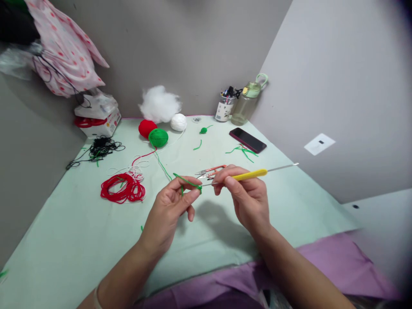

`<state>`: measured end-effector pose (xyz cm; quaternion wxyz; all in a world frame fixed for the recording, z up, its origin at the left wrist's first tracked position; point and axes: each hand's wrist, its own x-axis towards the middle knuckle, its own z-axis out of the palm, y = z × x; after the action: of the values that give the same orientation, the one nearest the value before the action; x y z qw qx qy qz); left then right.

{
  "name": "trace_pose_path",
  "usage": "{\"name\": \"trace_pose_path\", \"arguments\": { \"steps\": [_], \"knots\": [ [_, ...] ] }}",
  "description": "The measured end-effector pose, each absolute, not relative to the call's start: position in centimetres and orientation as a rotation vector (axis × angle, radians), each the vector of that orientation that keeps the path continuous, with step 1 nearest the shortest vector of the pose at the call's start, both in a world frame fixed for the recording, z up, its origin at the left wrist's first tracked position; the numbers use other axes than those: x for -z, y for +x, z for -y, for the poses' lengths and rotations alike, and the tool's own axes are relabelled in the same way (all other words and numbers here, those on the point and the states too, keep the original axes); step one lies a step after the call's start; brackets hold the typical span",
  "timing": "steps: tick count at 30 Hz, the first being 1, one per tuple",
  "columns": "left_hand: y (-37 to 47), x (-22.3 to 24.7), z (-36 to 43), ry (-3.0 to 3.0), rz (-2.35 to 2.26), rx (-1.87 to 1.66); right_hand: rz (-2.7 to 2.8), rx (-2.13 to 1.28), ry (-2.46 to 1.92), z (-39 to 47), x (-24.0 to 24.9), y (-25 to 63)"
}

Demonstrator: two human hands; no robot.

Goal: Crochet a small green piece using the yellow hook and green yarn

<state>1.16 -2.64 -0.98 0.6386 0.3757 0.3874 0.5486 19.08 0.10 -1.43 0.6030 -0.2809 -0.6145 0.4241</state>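
The fingers (176,183) of my left hand (165,210) are pinched on a small green yarn piece (200,189), which pokes out just right of the thumb and index tips. The thin left end of the yellow-handled hook (249,175) meets it, and I have that handle gripped in my right hand (247,195). Orange-handled snips (214,168) lie just beyond my hands; the green yarn ball (159,137) sits farther left, the dark phone (247,140) far right.

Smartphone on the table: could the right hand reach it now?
Probably: only loose yarn scraps seem to lie between the right hand and the smartphone, though that hand holds a yellow-handled crochet hook.
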Motion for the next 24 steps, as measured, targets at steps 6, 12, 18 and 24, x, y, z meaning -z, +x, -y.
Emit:
{"name": "trace_pose_path", "arguments": {
  "steps": [6, 12, 18, 24],
  "knots": [
    [1.23, 0.67, 2.70, 0.810, -0.904, -1.233, 1.429, -0.940, -0.692, -0.12, 1.39, 19.00],
    [1.11, 0.61, 2.63, 0.707, -0.892, -1.187, 1.434, -0.945, -0.662, -0.06, 1.39, 19.08],
    [0.97, 0.88, 2.48, 0.681, -0.878, -1.159, 1.488, -0.939, -0.663, 0.02, 1.27, 18.94],
    [1.01, 0.86, 2.61, 0.688, -0.876, -1.145, 1.517, -0.921, -0.665, -0.04, 1.30, 18.99]
  ]
}}
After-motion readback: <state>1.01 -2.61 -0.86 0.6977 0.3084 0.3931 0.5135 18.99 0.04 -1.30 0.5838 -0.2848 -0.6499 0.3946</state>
